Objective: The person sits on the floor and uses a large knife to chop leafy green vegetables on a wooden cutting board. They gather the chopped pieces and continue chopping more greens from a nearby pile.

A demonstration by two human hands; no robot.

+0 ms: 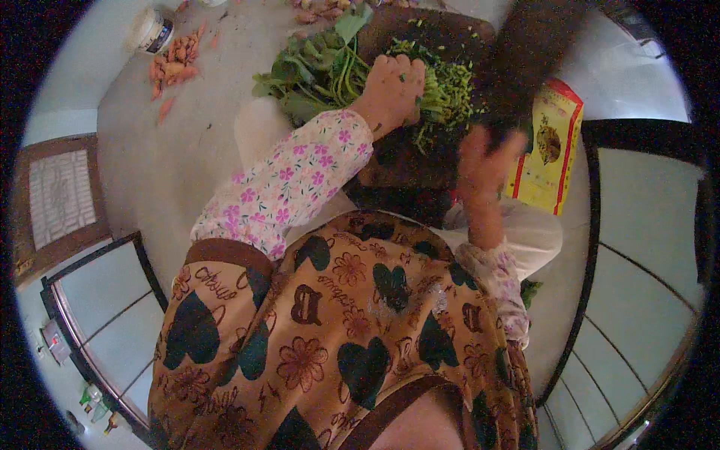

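My left hand (pixel 392 88) is curled over a bunch of leafy greens (pixel 319 71) and presses it onto a dark chopping board (pixel 386 169). Leaves and stems stick out to the left of that hand. On its other side lies a heap of finely chopped greens (pixel 450 90). My right hand (pixel 487 165), smeared by motion, is closed around the handle of a broad dark cleaver (pixel 531 64). The raised blade is blurred and hides the board's right side. Its handle is mostly covered by my fingers.
A yellow and red package (pixel 551 154) lies right of the board. Orange root vegetables (pixel 178 60) are scattered on the floor at the far left, by a white bucket (pixel 152 31). More roots (pixel 319 10) lie beyond the greens. Dark-framed panels (pixel 645 225) stand at the right.
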